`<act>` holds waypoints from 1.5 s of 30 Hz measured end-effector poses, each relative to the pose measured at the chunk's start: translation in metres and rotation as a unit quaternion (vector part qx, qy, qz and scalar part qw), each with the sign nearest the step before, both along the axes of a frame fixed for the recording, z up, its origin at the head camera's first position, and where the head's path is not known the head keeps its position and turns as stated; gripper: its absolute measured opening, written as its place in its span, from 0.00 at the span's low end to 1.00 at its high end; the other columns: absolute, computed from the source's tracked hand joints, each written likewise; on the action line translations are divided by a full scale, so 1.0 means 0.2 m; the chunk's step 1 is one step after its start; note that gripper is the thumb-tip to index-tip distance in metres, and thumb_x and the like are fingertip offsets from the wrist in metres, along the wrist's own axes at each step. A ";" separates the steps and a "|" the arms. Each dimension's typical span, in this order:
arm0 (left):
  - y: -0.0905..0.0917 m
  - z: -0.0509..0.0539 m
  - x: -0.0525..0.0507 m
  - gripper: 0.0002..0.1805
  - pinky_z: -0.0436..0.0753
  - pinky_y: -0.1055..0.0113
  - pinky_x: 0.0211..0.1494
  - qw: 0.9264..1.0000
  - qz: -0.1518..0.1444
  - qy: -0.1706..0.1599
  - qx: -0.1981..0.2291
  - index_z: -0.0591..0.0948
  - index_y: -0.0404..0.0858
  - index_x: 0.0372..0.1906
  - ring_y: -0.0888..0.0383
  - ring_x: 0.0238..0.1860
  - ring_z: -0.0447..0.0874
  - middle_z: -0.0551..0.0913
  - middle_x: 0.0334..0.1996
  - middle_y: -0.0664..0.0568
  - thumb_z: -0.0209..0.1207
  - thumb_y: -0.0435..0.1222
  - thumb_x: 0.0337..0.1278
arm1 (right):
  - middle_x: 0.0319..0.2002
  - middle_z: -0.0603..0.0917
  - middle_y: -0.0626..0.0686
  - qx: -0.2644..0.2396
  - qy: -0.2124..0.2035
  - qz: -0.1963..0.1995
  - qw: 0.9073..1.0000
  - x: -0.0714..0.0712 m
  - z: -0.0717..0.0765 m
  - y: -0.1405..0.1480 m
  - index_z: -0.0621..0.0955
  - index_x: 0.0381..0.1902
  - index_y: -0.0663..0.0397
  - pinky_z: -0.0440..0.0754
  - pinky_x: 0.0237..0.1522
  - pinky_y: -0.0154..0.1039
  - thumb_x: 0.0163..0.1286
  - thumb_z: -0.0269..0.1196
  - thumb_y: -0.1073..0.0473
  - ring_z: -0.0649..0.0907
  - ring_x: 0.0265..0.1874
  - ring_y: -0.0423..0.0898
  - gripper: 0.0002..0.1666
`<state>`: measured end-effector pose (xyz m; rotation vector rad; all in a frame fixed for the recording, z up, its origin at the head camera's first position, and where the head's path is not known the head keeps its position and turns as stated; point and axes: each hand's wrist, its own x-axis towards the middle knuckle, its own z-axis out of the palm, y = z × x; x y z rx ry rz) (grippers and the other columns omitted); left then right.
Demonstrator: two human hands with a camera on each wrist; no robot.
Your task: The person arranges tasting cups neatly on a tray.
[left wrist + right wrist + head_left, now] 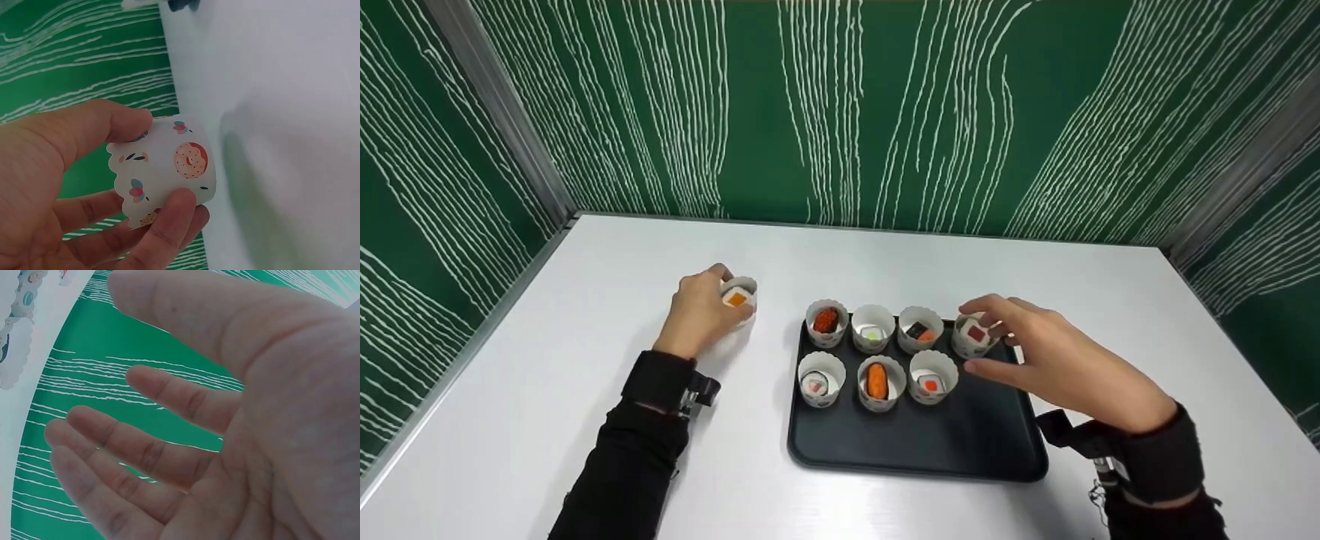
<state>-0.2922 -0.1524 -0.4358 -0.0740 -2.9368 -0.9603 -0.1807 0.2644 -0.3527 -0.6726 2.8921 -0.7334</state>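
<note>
In the head view my left hand point(701, 311) grips a white paper baking cup point(745, 284) left of the tray. Inside this cup lies a toy sushi piece point(737, 297) with an orange square centre. The left wrist view shows the thumb and fingers pinching the cup's donut-printed wall point(169, 163), the cup held on its side in that view. My right hand point(1050, 356) hovers over the tray's back right corner, fingers spread and holding nothing. Nearest to it is a paper cup point(964, 346) with a red-centred sushi piece point(975, 332), partly hidden by the fingers.
A black tray point(877, 446) carries several paper cups in two rows, each with a sushi piece, such as an orange-topped one point(877, 381) and a dark red one point(826, 320). The white table point(735, 480) ends at green walls point(750, 112) with white lines.
</note>
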 end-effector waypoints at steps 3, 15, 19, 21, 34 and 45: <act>0.02 0.03 0.01 0.23 0.82 0.58 0.44 1.000 0.000 0.004 0.003 0.81 0.33 0.54 0.44 0.44 0.84 0.87 0.46 0.35 0.73 0.40 0.58 | 0.57 0.87 0.48 0.000 -0.002 0.000 1.000 0.00 0.00 0.00 0.76 0.72 0.45 0.85 0.59 0.55 0.75 0.71 0.49 0.87 0.58 0.49 0.31; 0.14 0.19 0.11 0.24 0.78 0.61 0.38 0.996 -0.046 0.073 0.028 0.82 0.35 0.54 0.46 0.40 0.82 0.88 0.40 0.41 0.75 0.42 0.56 | 0.56 0.87 0.48 -0.002 0.001 0.000 1.000 -0.01 0.00 0.00 0.77 0.71 0.49 0.85 0.59 0.57 0.75 0.71 0.51 0.87 0.58 0.49 0.31; 0.18 0.23 0.16 0.23 0.78 0.61 0.38 0.994 -0.060 0.084 0.038 0.83 0.37 0.53 0.47 0.40 0.82 0.88 0.40 0.43 0.75 0.42 0.56 | 0.55 0.87 0.48 0.001 0.002 -0.001 1.000 -0.01 0.00 0.00 0.78 0.71 0.50 0.85 0.59 0.55 0.75 0.71 0.51 0.87 0.57 0.48 0.30; 0.20 0.26 0.19 0.23 0.79 0.61 0.38 0.993 -0.067 0.090 0.043 0.83 0.37 0.53 0.48 0.40 0.83 0.89 0.41 0.44 0.75 0.42 0.56 | 0.55 0.87 0.48 0.002 0.003 -0.003 1.000 -0.01 0.01 0.00 0.78 0.71 0.50 0.85 0.58 0.54 0.75 0.71 0.51 0.87 0.56 0.48 0.30; 0.35 0.32 0.34 0.22 0.82 0.62 0.36 0.983 -0.122 0.120 0.065 0.84 0.38 0.54 0.52 0.38 0.83 0.88 0.43 0.47 0.76 0.41 0.58 | 0.54 0.87 0.47 0.003 0.005 0.001 1.000 -0.01 0.00 -0.01 0.79 0.70 0.50 0.85 0.57 0.52 0.75 0.71 0.51 0.87 0.55 0.46 0.30; 0.47 0.33 0.46 0.19 0.82 0.66 0.36 0.965 -0.207 0.131 0.092 0.85 0.40 0.52 0.58 0.37 0.82 0.89 0.41 0.52 0.76 0.41 0.59 | 0.58 0.87 0.52 0.001 -0.004 0.003 1.000 0.00 -0.01 -0.04 0.79 0.70 0.51 0.86 0.60 0.55 0.74 0.71 0.53 0.87 0.58 0.52 0.29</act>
